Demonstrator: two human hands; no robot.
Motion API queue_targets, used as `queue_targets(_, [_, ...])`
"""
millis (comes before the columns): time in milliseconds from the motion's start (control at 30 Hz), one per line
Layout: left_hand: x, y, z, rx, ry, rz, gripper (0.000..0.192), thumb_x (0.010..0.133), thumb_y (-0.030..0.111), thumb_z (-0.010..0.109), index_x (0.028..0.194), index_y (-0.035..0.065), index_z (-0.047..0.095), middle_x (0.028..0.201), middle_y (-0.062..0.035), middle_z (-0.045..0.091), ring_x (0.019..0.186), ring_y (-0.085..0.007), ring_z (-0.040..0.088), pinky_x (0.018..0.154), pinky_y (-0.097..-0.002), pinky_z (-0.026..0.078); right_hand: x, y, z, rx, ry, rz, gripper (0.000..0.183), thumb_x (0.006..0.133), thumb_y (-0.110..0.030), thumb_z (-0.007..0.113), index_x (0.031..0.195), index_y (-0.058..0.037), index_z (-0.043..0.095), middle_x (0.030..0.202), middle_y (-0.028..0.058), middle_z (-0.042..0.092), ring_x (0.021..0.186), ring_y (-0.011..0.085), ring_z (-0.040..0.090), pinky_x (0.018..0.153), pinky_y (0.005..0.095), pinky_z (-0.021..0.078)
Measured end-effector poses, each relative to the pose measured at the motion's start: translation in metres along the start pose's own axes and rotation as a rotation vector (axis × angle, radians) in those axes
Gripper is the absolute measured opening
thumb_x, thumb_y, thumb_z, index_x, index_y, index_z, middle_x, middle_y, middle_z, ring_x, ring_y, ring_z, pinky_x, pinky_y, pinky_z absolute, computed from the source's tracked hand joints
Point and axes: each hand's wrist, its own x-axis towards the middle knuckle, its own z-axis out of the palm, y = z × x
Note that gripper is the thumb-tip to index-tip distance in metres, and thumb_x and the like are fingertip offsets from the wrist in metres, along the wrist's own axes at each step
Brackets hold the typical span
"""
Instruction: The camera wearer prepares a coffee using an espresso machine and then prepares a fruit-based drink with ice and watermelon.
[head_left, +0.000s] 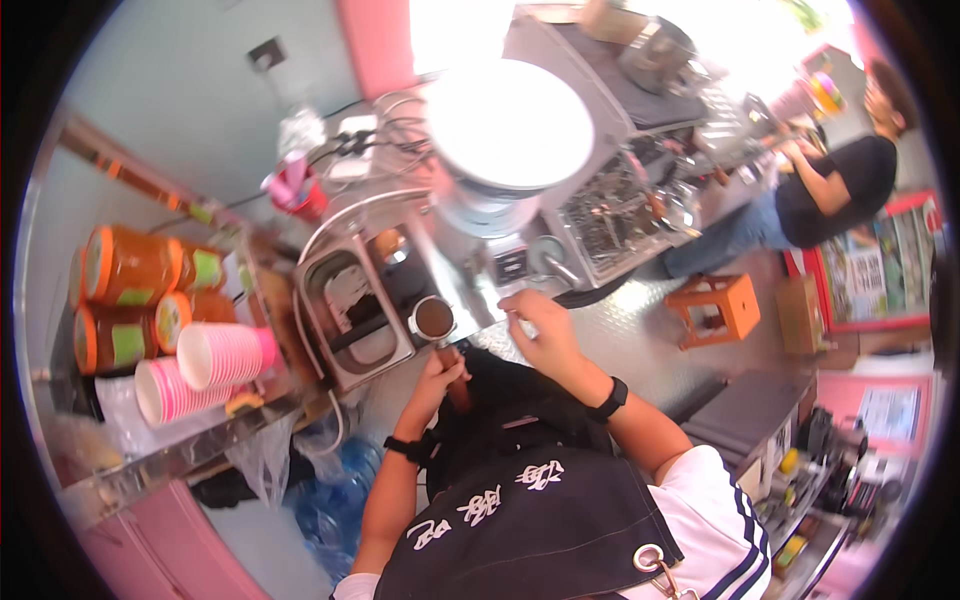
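My left hand (437, 379) is closed around the wooden handle of a portafilter (433, 319), whose round basket holds brown ground coffee at the counter's edge. My right hand (541, 330) is raised to the right of it, thumb and fingers apart, with nothing seen between them. A steel knock box with a dark bar (367, 330) lies left of the portafilter, with dark residue inside. Beyond my right hand, a round-based metal tool (549, 256) rests near a small black scale (512, 264). A large white round-topped container (510, 124) stands behind them.
Stacked pink paper cups (225, 356) and orange-lidded jars (127, 266) crowd the left shelf. A red cup (300, 196) and a power strip (354, 146) stand at the back. Right are a glassware tray (611, 217), an orange stool (712, 309) and a person in a black shirt (840, 187).
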Motion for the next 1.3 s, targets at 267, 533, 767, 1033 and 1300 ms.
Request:
queue_targets(267, [-0.026, 0.045, 0.059, 0.078, -0.232, -0.104, 0.013, 0.094, 0.017, 0.054, 0.097, 0.0088, 0.044, 0.079, -0.0007, 0.050, 0.074, -0.0120, 0.054, 0.073, -0.0278, 0.046, -0.070, 0.151, -0.130, 0.247, 0.657, 0.743, 0.023, 0.089, -0.017, 0.059, 0.106, -0.0029, 0.053, 0.084, 0.0030, 0.058, 0.057, 0.0103, 0.055, 0.046, 0.0227, 0.0448])
queue_targets(533, [-0.009, 0.055, 0.155, 0.189, -0.213, -0.137, 0.017, 0.093, 0.020, 0.057, 0.094, 0.0077, 0.045, 0.072, 0.0008, 0.046, 0.061, -0.0091, 0.048, 0.059, -0.0260, 0.044, -0.049, 0.232, -0.181, 0.547, 0.170, 0.822, 0.026, 0.092, -0.030, 0.058, 0.094, -0.0042, 0.060, 0.079, 0.0047, 0.066, 0.063, 0.0107, 0.060, 0.052, 0.0235, 0.0461])
queue_targets(767, [0.033, 0.035, 0.244, 0.168, -0.135, -0.205, 0.014, 0.093, 0.015, 0.057, 0.096, 0.0068, 0.046, 0.071, 0.0005, 0.048, 0.060, -0.0079, 0.048, 0.056, -0.0242, 0.043, -0.049, 0.274, -0.218, 0.748, 0.064, 0.664, 0.010, 0.089, -0.011, 0.062, 0.091, -0.0004, 0.062, 0.071, 0.0057, 0.066, 0.061, 0.0110, 0.061, 0.056, 0.0218, 0.0457])
queue_targets(1033, [0.073, 0.019, 0.303, 0.128, -0.153, -0.219, 0.014, 0.094, 0.016, 0.056, 0.092, 0.0080, 0.045, 0.067, 0.0025, 0.046, 0.058, -0.0070, 0.046, 0.054, -0.0234, 0.041, -0.062, 0.313, -0.266, 0.741, 0.008, 0.686, 0.010, 0.089, -0.010, 0.060, 0.086, -0.0009, 0.063, 0.069, 0.0052, 0.065, 0.061, 0.0106, 0.061, 0.057, 0.0221, 0.0468])
queue_targets(1300, [0.117, 0.013, 0.318, 0.161, -0.130, -0.191, 0.016, 0.094, 0.017, 0.056, 0.086, 0.0087, 0.045, 0.064, 0.0023, 0.045, 0.055, -0.0072, 0.044, 0.052, -0.0237, 0.040, -0.079, 0.331, -0.253, 0.771, -0.060, 0.797, 0.010, 0.088, -0.013, 0.062, 0.091, -0.0033, 0.062, 0.070, 0.0041, 0.065, 0.058, 0.0092, 0.060, 0.051, 0.0199, 0.0458])
